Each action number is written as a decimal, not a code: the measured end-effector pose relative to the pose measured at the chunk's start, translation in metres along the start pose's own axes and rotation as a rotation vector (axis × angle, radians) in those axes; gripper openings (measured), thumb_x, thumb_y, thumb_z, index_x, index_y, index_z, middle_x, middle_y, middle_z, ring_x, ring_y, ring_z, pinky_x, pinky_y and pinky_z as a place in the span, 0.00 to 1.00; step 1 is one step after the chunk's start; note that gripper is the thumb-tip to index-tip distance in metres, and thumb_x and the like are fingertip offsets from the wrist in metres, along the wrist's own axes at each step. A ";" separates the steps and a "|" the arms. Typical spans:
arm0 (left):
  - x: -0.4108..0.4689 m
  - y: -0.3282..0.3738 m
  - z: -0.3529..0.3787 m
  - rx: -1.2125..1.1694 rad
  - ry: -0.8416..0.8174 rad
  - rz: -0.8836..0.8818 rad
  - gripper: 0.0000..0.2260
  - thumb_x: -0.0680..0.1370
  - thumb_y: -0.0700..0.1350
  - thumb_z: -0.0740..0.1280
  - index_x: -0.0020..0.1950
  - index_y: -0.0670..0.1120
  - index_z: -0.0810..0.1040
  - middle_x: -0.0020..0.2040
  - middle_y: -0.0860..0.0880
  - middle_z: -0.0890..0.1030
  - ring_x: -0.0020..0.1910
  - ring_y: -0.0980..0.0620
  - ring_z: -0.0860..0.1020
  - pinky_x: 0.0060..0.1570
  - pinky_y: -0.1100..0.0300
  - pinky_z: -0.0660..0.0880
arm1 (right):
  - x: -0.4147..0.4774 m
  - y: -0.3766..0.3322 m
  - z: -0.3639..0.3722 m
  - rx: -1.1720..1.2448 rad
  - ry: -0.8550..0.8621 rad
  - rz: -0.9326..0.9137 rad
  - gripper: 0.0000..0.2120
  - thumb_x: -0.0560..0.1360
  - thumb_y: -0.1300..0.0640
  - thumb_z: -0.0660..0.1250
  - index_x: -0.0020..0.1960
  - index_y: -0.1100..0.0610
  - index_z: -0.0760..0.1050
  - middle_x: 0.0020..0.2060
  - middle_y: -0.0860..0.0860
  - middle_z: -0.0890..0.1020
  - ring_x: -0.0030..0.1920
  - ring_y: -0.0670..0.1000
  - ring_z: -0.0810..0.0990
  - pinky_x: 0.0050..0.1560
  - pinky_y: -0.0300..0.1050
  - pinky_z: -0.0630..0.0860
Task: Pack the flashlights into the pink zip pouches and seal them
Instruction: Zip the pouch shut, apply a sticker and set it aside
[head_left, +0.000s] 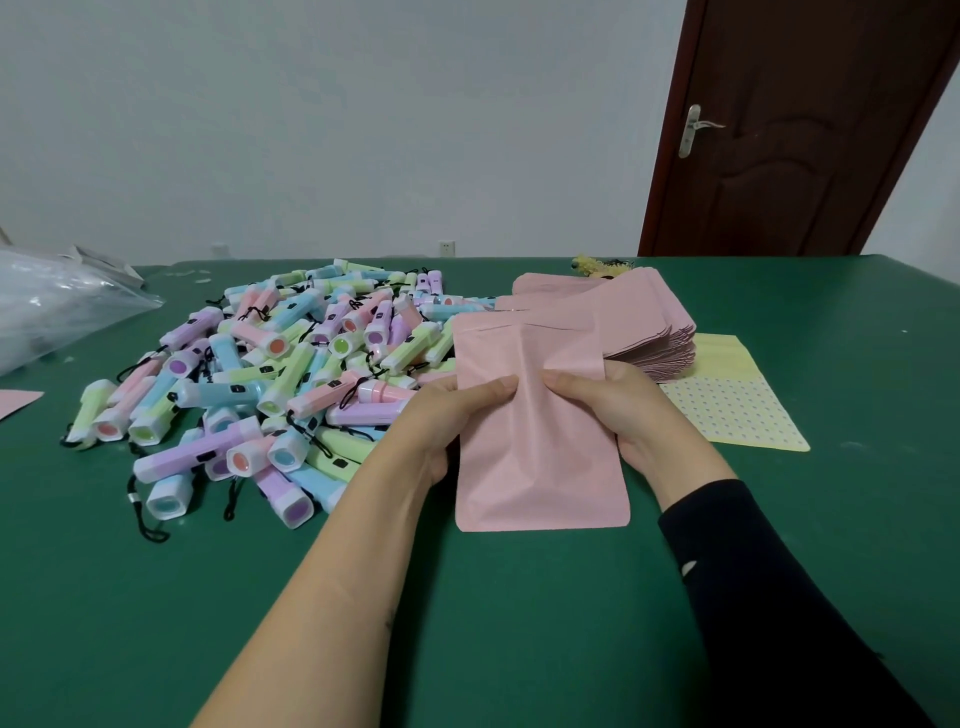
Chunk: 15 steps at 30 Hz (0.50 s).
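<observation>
My left hand (451, 415) and right hand (610, 410) both pinch the middle of a pink pouch (540, 462) over the worktop (519, 623) beside the flashlights (270, 374), and I judge its walls need pulling apart evenly to open the mouth.

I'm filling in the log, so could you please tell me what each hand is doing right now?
Left hand: pinching the pink pouch at its left side.
Right hand: pinching the same pouch at its right side.

No readable text, labels, brands or numbers on anything in view
</observation>
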<state>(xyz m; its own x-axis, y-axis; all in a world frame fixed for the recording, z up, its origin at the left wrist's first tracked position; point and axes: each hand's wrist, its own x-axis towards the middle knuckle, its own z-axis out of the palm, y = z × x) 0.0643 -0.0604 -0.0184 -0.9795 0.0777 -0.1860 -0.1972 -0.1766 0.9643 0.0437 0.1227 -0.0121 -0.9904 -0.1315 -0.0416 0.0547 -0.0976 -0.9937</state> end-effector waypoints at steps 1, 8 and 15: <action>-0.001 0.001 -0.001 -0.017 -0.008 -0.005 0.13 0.70 0.44 0.76 0.52 0.43 0.84 0.49 0.44 0.86 0.44 0.45 0.85 0.38 0.58 0.81 | 0.000 0.000 -0.001 -0.003 -0.009 -0.003 0.10 0.72 0.61 0.75 0.52 0.58 0.82 0.44 0.51 0.87 0.43 0.51 0.86 0.40 0.43 0.81; -0.006 0.003 0.000 -0.002 -0.013 -0.043 0.23 0.65 0.51 0.78 0.57 0.42 0.82 0.51 0.44 0.85 0.50 0.44 0.84 0.51 0.51 0.80 | -0.002 0.000 0.002 -0.014 -0.016 -0.006 0.09 0.71 0.61 0.75 0.51 0.57 0.82 0.43 0.51 0.87 0.43 0.51 0.86 0.41 0.44 0.82; -0.004 0.002 0.002 -0.007 0.020 -0.009 0.14 0.71 0.44 0.76 0.56 0.42 0.83 0.49 0.44 0.86 0.48 0.45 0.85 0.41 0.57 0.81 | -0.003 0.000 0.002 -0.028 -0.020 -0.011 0.11 0.69 0.59 0.77 0.51 0.57 0.82 0.42 0.50 0.87 0.42 0.50 0.86 0.38 0.41 0.81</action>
<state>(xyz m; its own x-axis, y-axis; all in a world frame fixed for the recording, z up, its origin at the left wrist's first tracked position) 0.0684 -0.0589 -0.0153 -0.9784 0.0596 -0.1981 -0.2058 -0.1833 0.9613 0.0471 0.1208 -0.0114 -0.9883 -0.1500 -0.0286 0.0396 -0.0711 -0.9967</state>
